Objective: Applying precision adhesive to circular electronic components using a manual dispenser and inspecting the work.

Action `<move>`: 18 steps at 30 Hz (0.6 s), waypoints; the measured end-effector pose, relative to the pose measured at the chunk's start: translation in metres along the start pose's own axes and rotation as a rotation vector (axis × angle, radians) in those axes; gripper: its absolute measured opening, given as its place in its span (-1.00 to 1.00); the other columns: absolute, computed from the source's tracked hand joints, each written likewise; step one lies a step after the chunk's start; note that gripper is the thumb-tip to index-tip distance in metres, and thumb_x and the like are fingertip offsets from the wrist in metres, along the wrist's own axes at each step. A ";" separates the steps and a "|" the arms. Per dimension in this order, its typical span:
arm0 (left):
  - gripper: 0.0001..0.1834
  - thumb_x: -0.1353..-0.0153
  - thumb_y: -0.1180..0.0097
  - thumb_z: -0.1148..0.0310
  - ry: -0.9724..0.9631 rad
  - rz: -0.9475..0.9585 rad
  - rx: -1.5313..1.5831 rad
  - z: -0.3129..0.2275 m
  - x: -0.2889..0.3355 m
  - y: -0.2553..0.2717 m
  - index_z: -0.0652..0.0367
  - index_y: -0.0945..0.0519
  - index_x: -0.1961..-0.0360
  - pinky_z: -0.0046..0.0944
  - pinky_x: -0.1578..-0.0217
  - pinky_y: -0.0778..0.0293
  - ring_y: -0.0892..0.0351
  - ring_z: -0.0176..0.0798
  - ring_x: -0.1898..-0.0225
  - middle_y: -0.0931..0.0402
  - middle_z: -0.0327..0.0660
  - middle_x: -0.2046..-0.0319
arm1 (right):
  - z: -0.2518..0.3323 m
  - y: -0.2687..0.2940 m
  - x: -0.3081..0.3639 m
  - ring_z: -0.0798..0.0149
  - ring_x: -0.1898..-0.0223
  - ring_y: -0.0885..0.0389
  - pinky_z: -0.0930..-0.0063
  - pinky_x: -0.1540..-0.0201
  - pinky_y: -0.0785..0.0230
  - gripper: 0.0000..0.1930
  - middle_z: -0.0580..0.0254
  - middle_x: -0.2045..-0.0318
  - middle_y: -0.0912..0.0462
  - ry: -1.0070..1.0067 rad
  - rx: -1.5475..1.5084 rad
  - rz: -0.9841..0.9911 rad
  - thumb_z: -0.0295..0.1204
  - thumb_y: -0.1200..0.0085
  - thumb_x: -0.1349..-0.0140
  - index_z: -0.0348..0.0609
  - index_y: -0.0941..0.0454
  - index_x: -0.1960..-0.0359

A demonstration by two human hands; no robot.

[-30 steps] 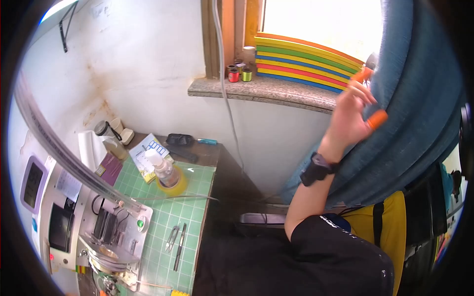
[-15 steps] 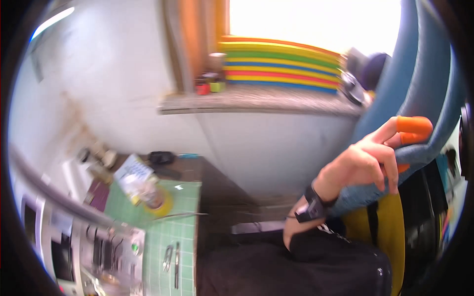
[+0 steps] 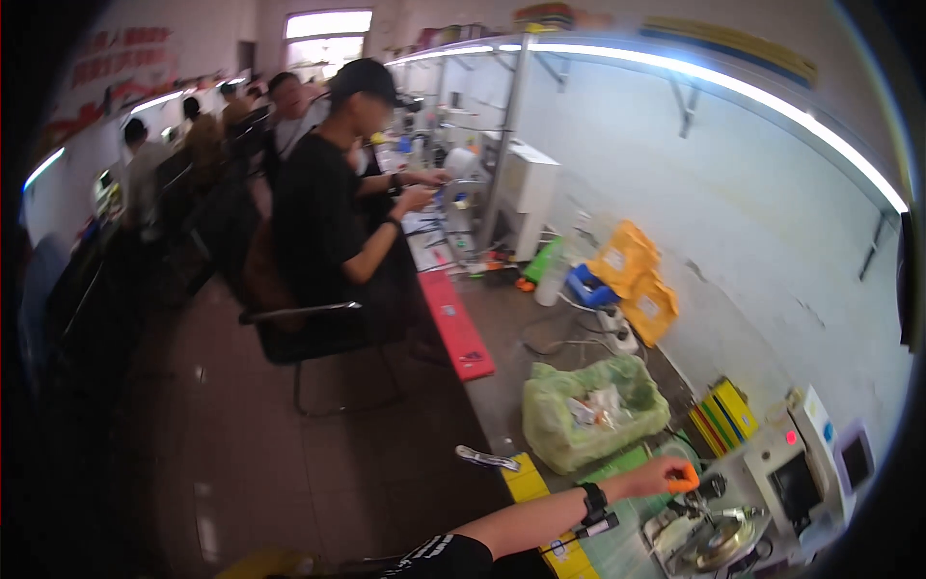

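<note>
Standing by the lined basket (image 3: pixel 579 449): one bench machine (image 3: pixel 760 475), one left hand (image 3: pixel 664 475)

Left hand: placed below and right of the basket, between it and the machine, with a dark band (image 3: pixel 594 500) around the wrist. We see fingers bent into a narrow curl, orange covers (image 3: pixel 684 480) over the tips. Whether they pinch anything, or touch the machine, we cannot tell. Right hand: outside our view.

Bench machine: pale-panelled, right of the basket and lower in view. Fitted with a dark screen (image 3: pixel 796 490), a lit red lamp (image 3: pixel 791 437) and a round metal disc (image 3: pixel 725 548).

Handling: so close to the mechanism, we judge it best to steady the wrist, keep the covered tips clear of the disc, use a light pinch, and keep our eyes on the fingertips.

Orientation: panel and screen face leftward in view, toward the hand. The panel's long edge runs downward, leaning slightly right at its foot. The whole machine's long axis we cannot settle, its lower parts being crowded and blurred.

Surroundings: striped stack (image 3: pixel 725 415), just right of the basket; green mat (image 3: pixel 627 526), below it; yellow strip (image 3: pixel 552 540), below and slightly left.
</note>
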State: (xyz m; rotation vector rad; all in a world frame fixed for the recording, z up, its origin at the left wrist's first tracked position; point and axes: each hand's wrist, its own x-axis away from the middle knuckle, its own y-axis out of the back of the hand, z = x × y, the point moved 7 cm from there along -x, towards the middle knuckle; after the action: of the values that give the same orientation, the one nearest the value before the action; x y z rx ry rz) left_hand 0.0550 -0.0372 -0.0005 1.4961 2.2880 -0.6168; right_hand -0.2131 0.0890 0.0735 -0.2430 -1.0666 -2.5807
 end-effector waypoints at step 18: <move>-0.93 -0.31 -0.25 0.48 -0.030 -0.055 0.048 -0.012 0.010 0.015 0.25 -0.64 0.24 -0.40 0.09 -0.51 -0.57 -0.48 0.23 -0.62 -0.33 0.29 | 0.035 -0.001 -0.040 -0.04 0.21 -0.70 0.18 0.15 -0.48 -0.63 -0.07 0.26 -0.74 -0.068 -0.067 0.379 -0.17 -0.03 -0.50 -0.27 -0.62 0.00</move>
State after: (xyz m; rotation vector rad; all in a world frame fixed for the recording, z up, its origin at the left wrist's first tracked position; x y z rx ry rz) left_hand 0.0646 -0.0175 0.0016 1.4393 2.3142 -0.7093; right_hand -0.1751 0.1248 0.0861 -0.5014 -0.8599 -2.2817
